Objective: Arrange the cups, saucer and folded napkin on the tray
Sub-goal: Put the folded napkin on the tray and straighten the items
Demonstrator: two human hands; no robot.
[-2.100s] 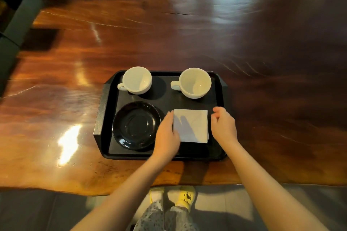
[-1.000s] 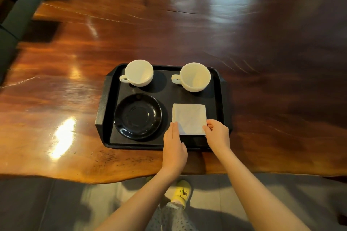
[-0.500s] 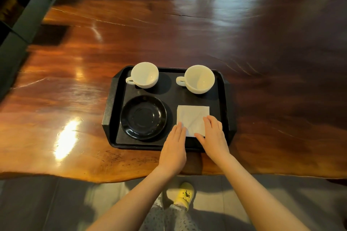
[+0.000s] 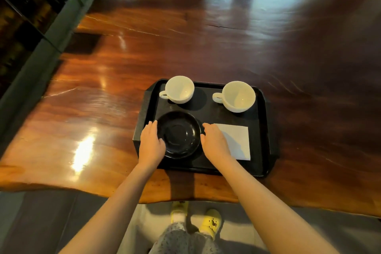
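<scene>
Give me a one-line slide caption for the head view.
Both hands, left and right, flank a black saucer on a black tray beside two white cups and a folded napkin.

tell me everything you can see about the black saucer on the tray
The saucer is a round, glossy black dish, ceramic by the look of it, with a shallow raised rim and a faint ring at its centre. It is empty and lies flat and upright in the near left part of the black tray. The left hand rests against its left edge and the right hand against its right edge, flanking it. Whether they grip or lift it cannot be told.
</scene>
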